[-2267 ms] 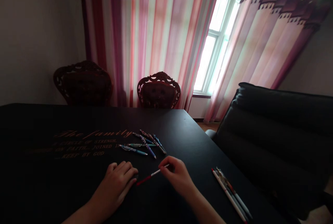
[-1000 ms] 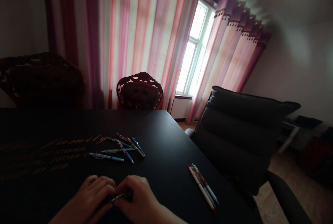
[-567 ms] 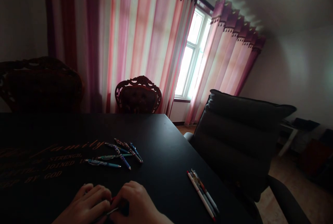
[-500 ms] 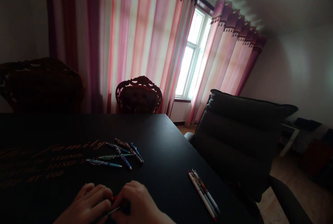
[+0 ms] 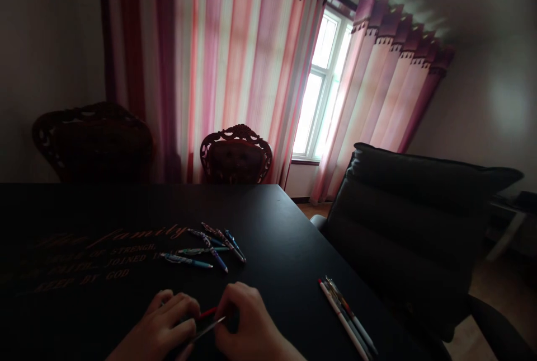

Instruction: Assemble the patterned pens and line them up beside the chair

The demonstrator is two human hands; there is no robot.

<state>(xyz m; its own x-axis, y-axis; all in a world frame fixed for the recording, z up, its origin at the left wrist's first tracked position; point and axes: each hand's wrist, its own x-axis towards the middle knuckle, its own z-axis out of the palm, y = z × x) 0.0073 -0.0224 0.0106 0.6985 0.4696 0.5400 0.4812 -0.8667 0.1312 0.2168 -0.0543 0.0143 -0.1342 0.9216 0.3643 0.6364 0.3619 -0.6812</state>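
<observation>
My left hand [image 5: 165,327] and my right hand [image 5: 247,327] meet near the front edge of the black table [image 5: 272,226]. Between them they pinch pen parts: a thin red piece [image 5: 207,312] and a slim silvery shaft [image 5: 208,328]. Which hand grips which piece is hard to make out. Just beyond the hands lies a loose pile of several patterned blue pens [image 5: 210,242]. To the right, a neat row of light pens [image 5: 346,317] lies side by side near the table's right edge.
The table bears faint printed lettering [image 5: 104,252] at the left. A dark padded office chair [image 5: 415,221] stands close against the table's right side. Two carved wooden chairs [image 5: 235,155] sit behind the table, before striped pink curtains and a bright window.
The hands drew together and came nearer to me, both closing on the red pen. Since half a second ago the view has swung left and the red piece shows between the fingers.
</observation>
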